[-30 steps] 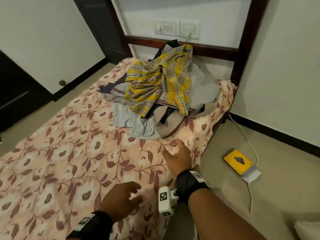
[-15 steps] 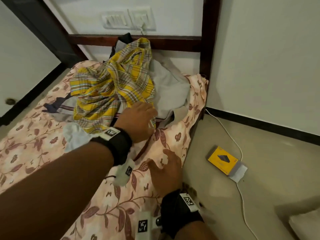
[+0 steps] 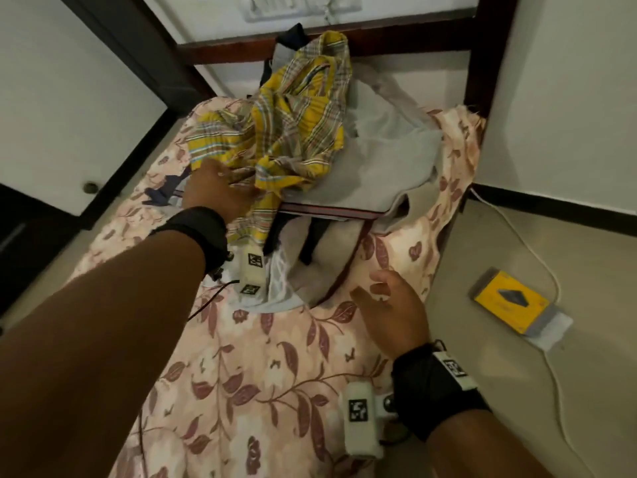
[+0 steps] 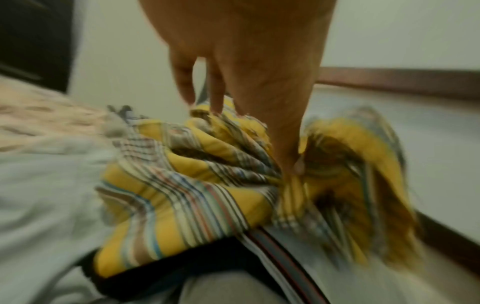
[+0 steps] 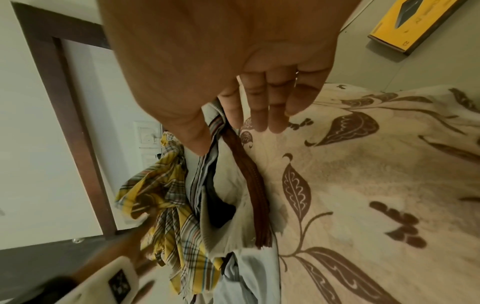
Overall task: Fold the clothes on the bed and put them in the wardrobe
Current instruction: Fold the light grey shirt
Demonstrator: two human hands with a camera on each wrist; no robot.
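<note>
The left hand (image 3: 215, 191) reaches far forward to the heap of clothes on the bed (image 3: 248, 367) and grips the yellow checked cloth (image 3: 293, 132); in the left wrist view its fingers (image 4: 288, 148) dig into the bunched folds of this cloth, thumb and fingers closed on it. The cloth lies on top of the heap, mostly beyond the left hand and to its right. Under it, to the right of this hand, lies a grey garment (image 3: 389, 160) with a striped edge. The right hand (image 3: 393, 312) is above the flowered sheet, nearer to the person than the heap, and holds nothing; its fingers (image 5: 262, 111) are straight and close together. To the right of this hand, on the floor, lies a yellow box (image 3: 510, 301) beside a white cable (image 3: 537, 257).
</note>
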